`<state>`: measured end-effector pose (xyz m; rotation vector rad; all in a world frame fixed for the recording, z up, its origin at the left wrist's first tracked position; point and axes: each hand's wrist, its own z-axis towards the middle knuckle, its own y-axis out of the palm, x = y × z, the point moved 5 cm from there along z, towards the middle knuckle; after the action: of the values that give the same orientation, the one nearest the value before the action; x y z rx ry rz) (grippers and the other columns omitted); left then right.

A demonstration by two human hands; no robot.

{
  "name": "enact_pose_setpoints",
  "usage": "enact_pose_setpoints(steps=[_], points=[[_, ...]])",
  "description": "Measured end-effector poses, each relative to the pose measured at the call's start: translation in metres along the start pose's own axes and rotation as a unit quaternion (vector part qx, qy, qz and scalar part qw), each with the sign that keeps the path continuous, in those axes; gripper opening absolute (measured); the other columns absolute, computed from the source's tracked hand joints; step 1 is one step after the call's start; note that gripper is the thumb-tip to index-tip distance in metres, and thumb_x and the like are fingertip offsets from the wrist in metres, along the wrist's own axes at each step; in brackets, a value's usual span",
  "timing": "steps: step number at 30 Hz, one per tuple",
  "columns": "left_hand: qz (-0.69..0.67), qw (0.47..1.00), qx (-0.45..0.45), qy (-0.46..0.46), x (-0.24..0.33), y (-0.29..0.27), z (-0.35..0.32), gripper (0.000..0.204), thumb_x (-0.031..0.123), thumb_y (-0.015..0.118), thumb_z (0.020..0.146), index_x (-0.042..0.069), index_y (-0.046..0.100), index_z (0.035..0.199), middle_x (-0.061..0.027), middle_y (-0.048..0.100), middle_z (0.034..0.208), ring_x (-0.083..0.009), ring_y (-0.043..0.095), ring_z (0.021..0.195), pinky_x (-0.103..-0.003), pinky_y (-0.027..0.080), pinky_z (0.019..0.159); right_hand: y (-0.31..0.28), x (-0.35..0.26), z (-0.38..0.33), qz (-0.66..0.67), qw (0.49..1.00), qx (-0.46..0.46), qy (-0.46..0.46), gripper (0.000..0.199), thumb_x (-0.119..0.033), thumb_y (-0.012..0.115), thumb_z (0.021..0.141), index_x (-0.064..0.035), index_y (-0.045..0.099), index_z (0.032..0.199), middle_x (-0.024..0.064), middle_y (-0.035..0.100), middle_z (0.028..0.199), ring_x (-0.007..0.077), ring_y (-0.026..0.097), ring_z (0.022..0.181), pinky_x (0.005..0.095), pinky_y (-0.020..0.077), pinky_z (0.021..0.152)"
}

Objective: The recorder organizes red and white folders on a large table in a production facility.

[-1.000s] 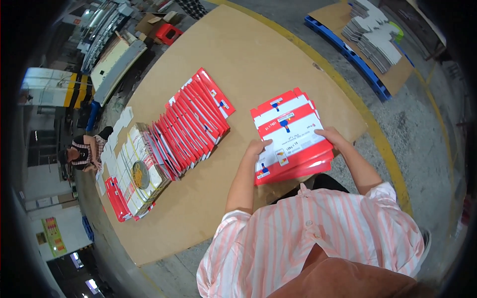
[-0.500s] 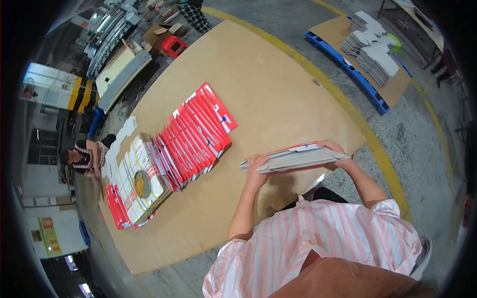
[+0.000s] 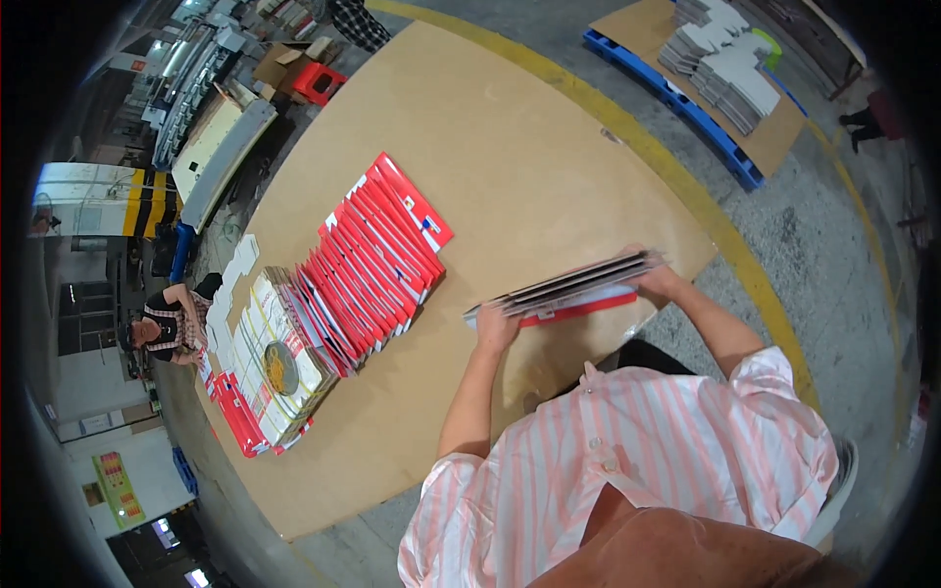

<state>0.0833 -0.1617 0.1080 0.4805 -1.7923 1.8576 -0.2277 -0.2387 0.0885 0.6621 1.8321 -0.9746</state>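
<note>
A small stack of flat folded cartons (image 3: 578,281), grey on the edges with a red and white face low down, is held on edge above the near right part of the brown table (image 3: 470,118). My left hand (image 3: 498,329) is closed round the left end of the stack. At the other end my right hand (image 3: 655,274) grips it, with some fingers hidden behind the cartons. Left of my hands, a long overlapping row of red and white flat cartons (image 3: 368,255) leans across the table.
A strapped carton bundle (image 3: 304,387) bears a round dish of yellow bits (image 3: 281,367). Beyond it are white cut-outs (image 3: 233,284) and a co-worker (image 3: 167,321). A blue pallet (image 3: 676,103) with stacked grey blanks (image 3: 730,78) stands far right; a red stool (image 3: 320,83) is far left.
The held stack has tipped, so its layered edges now face up and the red face shows underneath. Both hands still grip its ends. The co-worker's arm has shifted.
</note>
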Motion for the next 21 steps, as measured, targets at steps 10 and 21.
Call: enact_pose_setpoints(steps=[10, 21], points=[[-0.449, 0.837, -0.215, -0.227, -0.006, 0.052, 0.093, 0.034, 0.018, 0.073, 0.077, -0.008, 0.065, 0.097, -0.011, 0.068, 0.088, -0.0163, 0.063, 0.073, -0.032, 0.049, 0.064, -0.104, -0.059, 0.084, -0.098, 0.991, 0.078, 0.048, 0.057, -0.032, 0.073, 0.074, -0.0001, 0.056, 0.118, 0.0165, 0.065, 0.104, 0.0262, 0.063, 0.094, 0.0366, 0.0483, 0.084], [-0.412, 0.851, -0.216, -0.243, -0.056, 0.142, 0.195, 0.053, 0.009, 0.078, 0.065, 0.002, 0.061, 0.115, -0.011, 0.066, 0.108, -0.0244, 0.062, 0.096, -0.037, 0.047, 0.088, -0.053, -0.065, 0.077, -0.452, 0.854, 0.187, -0.178, 0.045, -0.035, 0.057, 0.086, -0.0063, 0.056, 0.12, 0.0146, 0.05, 0.127, 0.0312, 0.043, 0.121, 0.0484, 0.0281, 0.105]])
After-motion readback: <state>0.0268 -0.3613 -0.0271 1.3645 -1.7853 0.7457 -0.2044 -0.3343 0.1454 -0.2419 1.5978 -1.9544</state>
